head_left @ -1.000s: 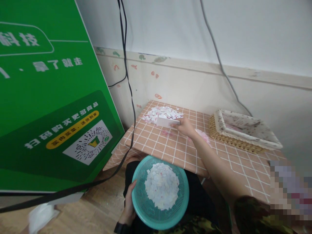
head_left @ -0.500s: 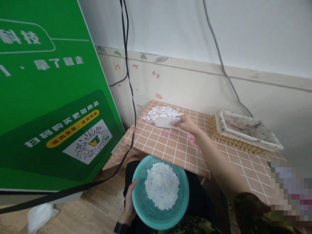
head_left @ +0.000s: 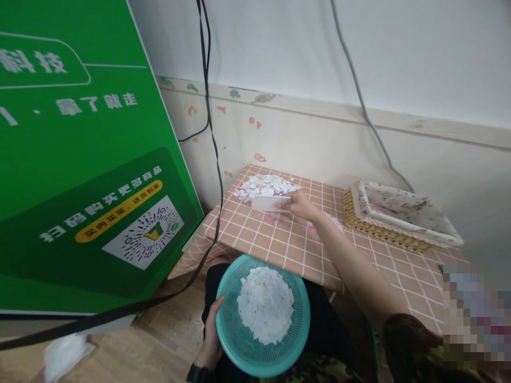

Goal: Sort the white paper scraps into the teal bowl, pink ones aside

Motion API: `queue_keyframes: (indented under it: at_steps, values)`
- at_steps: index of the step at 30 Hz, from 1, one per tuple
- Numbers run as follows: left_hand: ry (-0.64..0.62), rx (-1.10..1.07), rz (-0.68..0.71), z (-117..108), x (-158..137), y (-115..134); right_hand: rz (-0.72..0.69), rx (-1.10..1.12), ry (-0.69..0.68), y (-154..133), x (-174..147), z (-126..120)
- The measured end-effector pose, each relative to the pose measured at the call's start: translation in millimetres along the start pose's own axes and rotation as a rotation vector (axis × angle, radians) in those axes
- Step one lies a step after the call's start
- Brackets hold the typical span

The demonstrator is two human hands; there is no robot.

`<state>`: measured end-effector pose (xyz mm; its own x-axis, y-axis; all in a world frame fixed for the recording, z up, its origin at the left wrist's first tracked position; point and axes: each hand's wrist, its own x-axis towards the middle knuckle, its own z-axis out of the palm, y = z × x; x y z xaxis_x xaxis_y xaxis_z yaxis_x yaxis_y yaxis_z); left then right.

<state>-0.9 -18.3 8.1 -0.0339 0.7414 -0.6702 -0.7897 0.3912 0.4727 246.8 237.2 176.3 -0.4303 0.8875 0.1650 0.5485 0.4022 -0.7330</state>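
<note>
My right hand [head_left: 300,205] grips one end of a flat white rectangular piece [head_left: 268,203], which looks like a card or small box and stands on its long edge on the table. Just behind it lies a heap of small white and reddish paper scraps [head_left: 265,184]. Down at my lap, my left hand [head_left: 214,327] is closed on the left rim of a round teal plastic basket [head_left: 302,324]. A mound of pale paper scraps [head_left: 265,305] fills the basket's middle. The fingers under the rim are hidden.
A brown checked cloth covers the table [head_left: 255,236]. A lined wicker basket [head_left: 393,234] stands at its right by the wall. At left rises a green printed panel [head_left: 80,159], with a black cable [head_left: 215,159] hanging before it. White plastic [head_left: 66,354] lies on the floor.
My right hand has drawn the white piece slightly toward me and to the left, away from the heap. My left hand and the teal basket stay put.
</note>
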Motion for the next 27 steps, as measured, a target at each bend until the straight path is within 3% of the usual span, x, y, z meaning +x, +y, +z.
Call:
queue_keyframes:
  at_steps: [9,14,18,20,23,27]
  values:
    - [0.036,0.024,-0.001,-2.1,1.5,-0.7,-0.008,0.022,-0.024,4.8,-1.8,3.5]
    - [0.033,0.005,0.004,-4.8,3.7,-2.1,-0.003,0.045,-0.075,5.2,-11.7,-10.8]
    - [0.019,0.005,-0.006,-5.9,4.9,-3.0,-0.009,-0.029,-0.041,-9.5,-20.1,-13.8]
    - [0.014,0.011,0.008,-5.7,5.1,-3.1,-0.001,-0.158,0.05,-28.4,-29.8,-0.6]
    - [0.012,0.011,0.057,-5.3,5.5,-3.5,-0.052,-0.341,0.188,-63.8,-51.1,38.8]
    - [0.029,0.037,0.075,-5.0,5.9,-4.9,-0.262,-0.512,0.065,-96.7,-68.7,98.2]
